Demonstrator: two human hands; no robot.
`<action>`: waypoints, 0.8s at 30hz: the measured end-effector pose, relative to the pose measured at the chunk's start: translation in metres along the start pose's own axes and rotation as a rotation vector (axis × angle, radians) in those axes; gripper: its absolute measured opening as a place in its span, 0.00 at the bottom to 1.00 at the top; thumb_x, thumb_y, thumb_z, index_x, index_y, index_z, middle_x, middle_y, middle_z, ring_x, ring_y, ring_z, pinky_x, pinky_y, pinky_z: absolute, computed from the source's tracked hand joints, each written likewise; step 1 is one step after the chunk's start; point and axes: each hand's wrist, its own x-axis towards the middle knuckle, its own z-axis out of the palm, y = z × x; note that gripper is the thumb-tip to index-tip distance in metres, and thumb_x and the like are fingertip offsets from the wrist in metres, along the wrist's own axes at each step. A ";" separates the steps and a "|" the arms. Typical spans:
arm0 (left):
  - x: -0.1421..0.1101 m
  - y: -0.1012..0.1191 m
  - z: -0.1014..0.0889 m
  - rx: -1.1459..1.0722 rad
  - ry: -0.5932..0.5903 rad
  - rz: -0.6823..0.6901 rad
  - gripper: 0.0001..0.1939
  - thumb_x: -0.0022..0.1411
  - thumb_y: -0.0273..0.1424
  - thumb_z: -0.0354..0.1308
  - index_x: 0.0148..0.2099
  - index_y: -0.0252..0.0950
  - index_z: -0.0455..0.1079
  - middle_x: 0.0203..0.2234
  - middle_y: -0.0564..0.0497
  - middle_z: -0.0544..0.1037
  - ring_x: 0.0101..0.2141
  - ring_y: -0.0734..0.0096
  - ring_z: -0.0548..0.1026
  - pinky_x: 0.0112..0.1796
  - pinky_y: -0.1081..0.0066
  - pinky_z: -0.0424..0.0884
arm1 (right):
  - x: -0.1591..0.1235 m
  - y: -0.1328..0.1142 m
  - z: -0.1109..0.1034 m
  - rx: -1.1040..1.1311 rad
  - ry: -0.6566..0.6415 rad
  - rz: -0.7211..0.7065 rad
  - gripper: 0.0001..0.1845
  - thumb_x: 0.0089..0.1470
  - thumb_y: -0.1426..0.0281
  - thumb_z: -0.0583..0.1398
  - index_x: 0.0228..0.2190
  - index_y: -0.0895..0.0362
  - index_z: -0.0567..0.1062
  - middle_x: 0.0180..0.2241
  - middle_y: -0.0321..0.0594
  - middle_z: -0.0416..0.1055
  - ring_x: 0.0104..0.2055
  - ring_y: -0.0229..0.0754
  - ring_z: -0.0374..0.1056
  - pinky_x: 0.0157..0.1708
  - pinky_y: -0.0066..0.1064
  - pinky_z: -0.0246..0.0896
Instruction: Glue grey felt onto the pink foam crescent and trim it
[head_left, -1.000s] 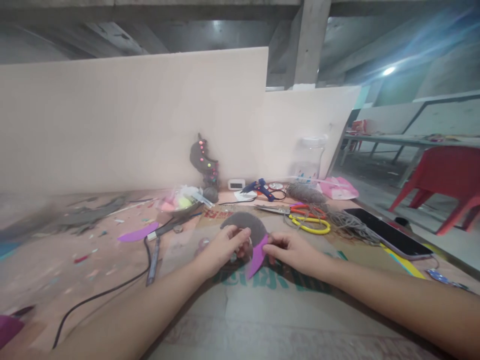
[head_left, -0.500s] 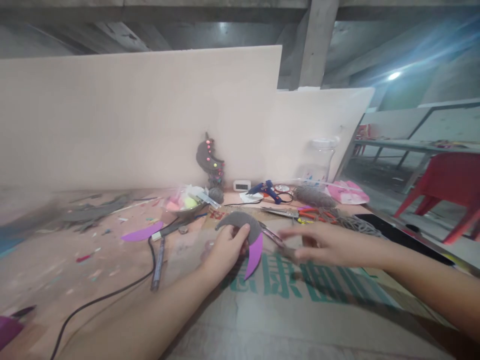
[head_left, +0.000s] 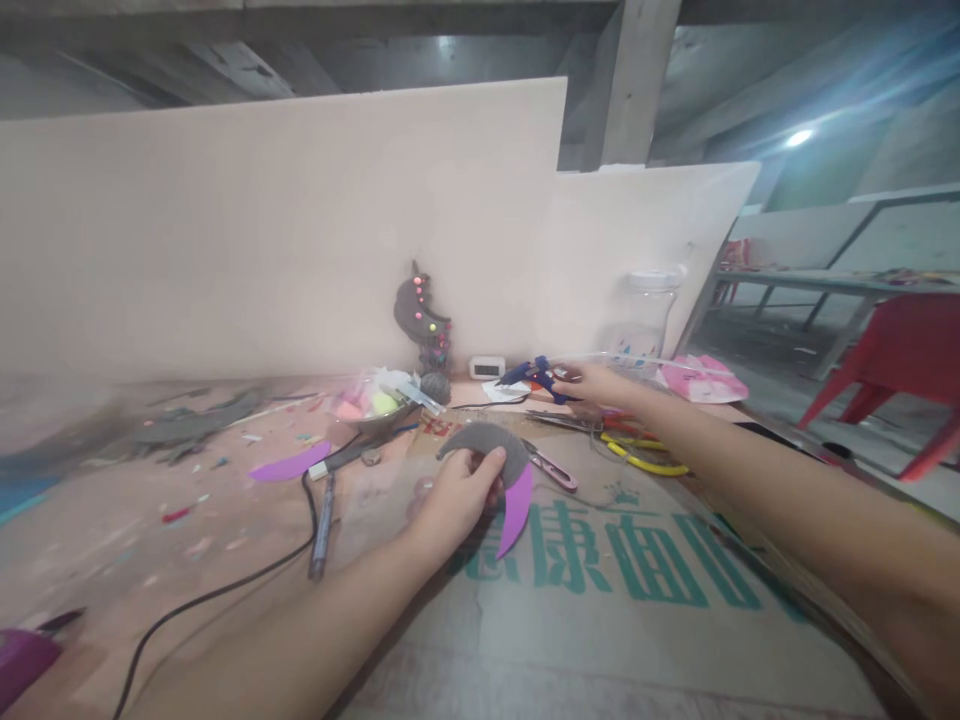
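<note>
My left hand [head_left: 466,490] pinches a crescent piece [head_left: 484,440] between thumb and fingers. Its upper part is wrapped in grey yarn, and a bare purple tip [head_left: 515,512] hangs below. At the back of the table my right hand [head_left: 589,383] has its fingers closed at the handle of a blue hot glue gun [head_left: 534,374], whose nozzle points left onto white paper [head_left: 504,391]. A pink utility knife [head_left: 553,468] lies just right of the crescent. Another purple crescent piece [head_left: 289,463] lies on the left.
Against the white board stands a dark moon ornament [head_left: 416,310] with coloured balls. A bowl [head_left: 371,412] of pompoms, a small digital clock [head_left: 487,368], a clear jar [head_left: 646,320] and pink plastic [head_left: 701,378] line the back. Printed cardboard [head_left: 585,630] covers the front; a black cable [head_left: 225,582] runs left.
My right hand has moved forward from above the utility knife to the glue gun's handle. My left hand keeps its hold on the crescent piece.
</note>
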 end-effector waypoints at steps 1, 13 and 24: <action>0.000 0.000 0.000 -0.005 -0.011 0.004 0.21 0.57 0.47 0.52 0.23 0.36 0.61 0.15 0.54 0.67 0.19 0.74 0.66 0.24 0.73 0.59 | 0.007 0.001 0.007 -0.011 -0.017 0.034 0.23 0.50 0.59 0.63 0.44 0.60 0.76 0.36 0.43 0.79 0.36 0.45 0.73 0.40 0.31 0.65; 0.001 0.000 0.002 -0.025 -0.011 0.010 0.20 0.57 0.46 0.52 0.22 0.36 0.61 0.14 0.55 0.66 0.18 0.75 0.64 0.22 0.74 0.58 | 0.025 -0.010 0.029 -0.106 0.103 0.197 0.20 0.53 0.64 0.61 0.47 0.59 0.73 0.41 0.45 0.77 0.42 0.48 0.71 0.42 0.34 0.65; 0.001 -0.003 0.001 -0.109 -0.036 0.061 0.20 0.57 0.46 0.54 0.23 0.36 0.60 0.14 0.55 0.66 0.17 0.78 0.63 0.20 0.75 0.57 | -0.063 -0.067 -0.025 0.051 -0.028 0.271 0.25 0.54 0.49 0.54 0.34 0.56 0.78 0.13 0.33 0.64 0.18 0.37 0.61 0.21 0.27 0.55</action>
